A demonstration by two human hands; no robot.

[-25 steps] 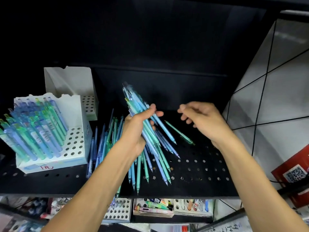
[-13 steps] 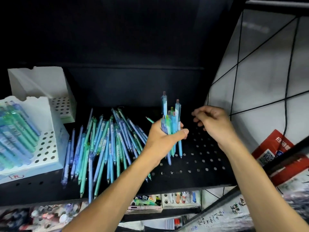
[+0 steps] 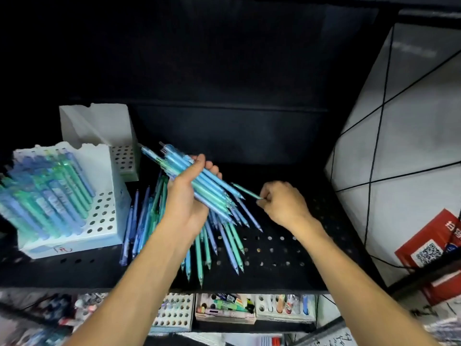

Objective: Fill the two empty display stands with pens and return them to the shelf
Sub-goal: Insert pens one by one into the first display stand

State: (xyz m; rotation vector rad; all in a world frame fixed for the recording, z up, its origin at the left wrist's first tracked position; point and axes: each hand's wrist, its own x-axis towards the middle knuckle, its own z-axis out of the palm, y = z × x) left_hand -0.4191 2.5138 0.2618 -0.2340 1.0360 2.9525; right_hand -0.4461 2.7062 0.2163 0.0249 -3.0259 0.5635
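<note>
My left hand point(image 3: 189, 196) grips a thick bundle of blue and green pens point(image 3: 212, 188), slanted from upper left to lower right above the black perforated shelf point(image 3: 274, 250). My right hand point(image 3: 282, 203) pinches the tip end of a single teal pen point(image 3: 245, 191) beside the bundle. More loose pens point(image 3: 222, 243) lie fanned on the shelf under my left hand. A white display stand point(image 3: 104, 221) at the left is mostly filled with pens. Behind it stands a second white stand point(image 3: 124, 158) with empty holes.
A tiled wall point(image 3: 399, 146) closes off the right side. A red box with a QR code point(image 3: 429, 248) sits at the lower right. The shelf below holds more stands with assorted pens point(image 3: 224, 308).
The bundle in my left hand has tilted from upright to a slant and moved left. My right hand has dropped lower and now pinches a single teal pen.
</note>
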